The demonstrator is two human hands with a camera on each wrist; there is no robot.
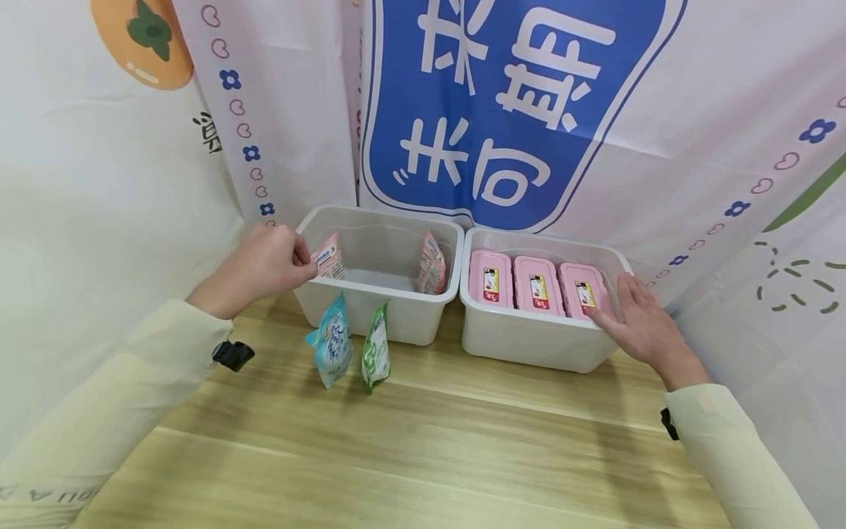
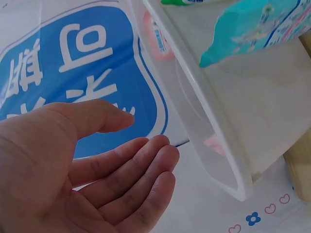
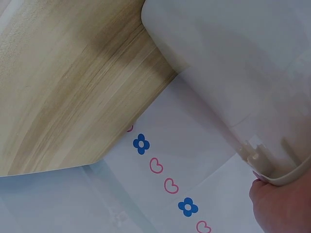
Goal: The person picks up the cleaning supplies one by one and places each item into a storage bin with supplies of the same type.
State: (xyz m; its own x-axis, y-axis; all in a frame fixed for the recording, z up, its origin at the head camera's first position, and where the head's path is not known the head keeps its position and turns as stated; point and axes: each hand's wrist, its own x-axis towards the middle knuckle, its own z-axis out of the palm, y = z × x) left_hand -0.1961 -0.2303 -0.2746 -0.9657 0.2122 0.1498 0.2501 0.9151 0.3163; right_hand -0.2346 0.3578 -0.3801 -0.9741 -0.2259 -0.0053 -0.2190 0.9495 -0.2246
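Observation:
My left hand [image 1: 267, 261] hovers at the left end of a grey-white plastic bin [image 1: 377, 285]; the left wrist view shows its fingers loosely bent, holding nothing. Inside that bin, a pink packet [image 1: 330, 257] stands at the left and another pink packet [image 1: 432, 266] leans at the right. My right hand [image 1: 641, 323] rests on the right front corner of a second bin [image 1: 529, 345], thumb on its front rim and fingers along its side. Three pink lidded boxes [image 1: 491, 279] stand in a row inside this bin.
In front of the left bin a blue packet [image 1: 333, 342] and a green-and-white packet [image 1: 377, 349] stand upright on the wooden table [image 1: 423, 455]. Behind both bins hangs a printed cloth [image 1: 297, 132] with a blue sign, and cloth also flanks the sides.

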